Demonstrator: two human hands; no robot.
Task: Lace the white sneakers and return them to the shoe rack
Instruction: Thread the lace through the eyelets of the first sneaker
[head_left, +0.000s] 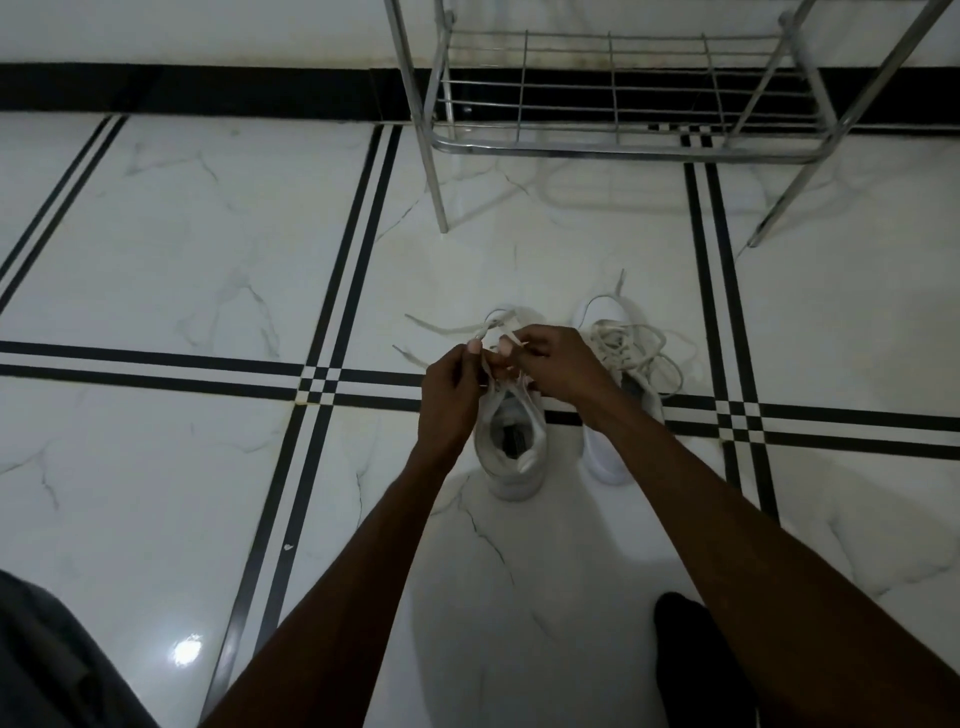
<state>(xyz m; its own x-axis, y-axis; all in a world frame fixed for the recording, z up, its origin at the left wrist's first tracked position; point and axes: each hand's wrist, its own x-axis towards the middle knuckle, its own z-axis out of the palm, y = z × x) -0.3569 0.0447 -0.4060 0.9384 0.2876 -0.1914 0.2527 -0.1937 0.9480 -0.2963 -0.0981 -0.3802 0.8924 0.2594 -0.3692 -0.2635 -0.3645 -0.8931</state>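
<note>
White marble-look floor (182, 234) with black double stripes crossing it; two white sneakers stand side by side on it, heels toward the camera, toes at 12 o'clock.

Left sneaker (511, 452): upright, collar open, dark insole label visible inside. Both hands work above its tongue area. Left hand (449, 392) comes in from 7 o'clock, thumb and fingers pressed together, pinching a lace (485, 364) strand that rises from the eyelets. Right hand (553, 366) comes in from 5 o'clock, fingertips likewise closed on a strand of the same lace just beside the left thumb. The two hands are nearly touching. Loose lace ends trail out over the floor toward 10 o'clock from the hands; whether a knot is formed between the fingers cannot be told, the fingers cover it.

Right sneaker (605, 460): just beside the left one, at its 3 o'clock, partly hidden under the right forearm. A tangle of loose lace (636, 345) is piled on its upper, with one end lying on the floor past the toe at 12 o'clock.

Rack (623, 109): chrome wire frame, at 12 o'clock from the sneakers, well apart from them, against a wall with a black skirting band. Its visible lower shelf holds nothing.

Dark fabric at the 7 o'clock corner and a dark shape at 5 o'clock below the right forearm; neither can be identified.
</note>
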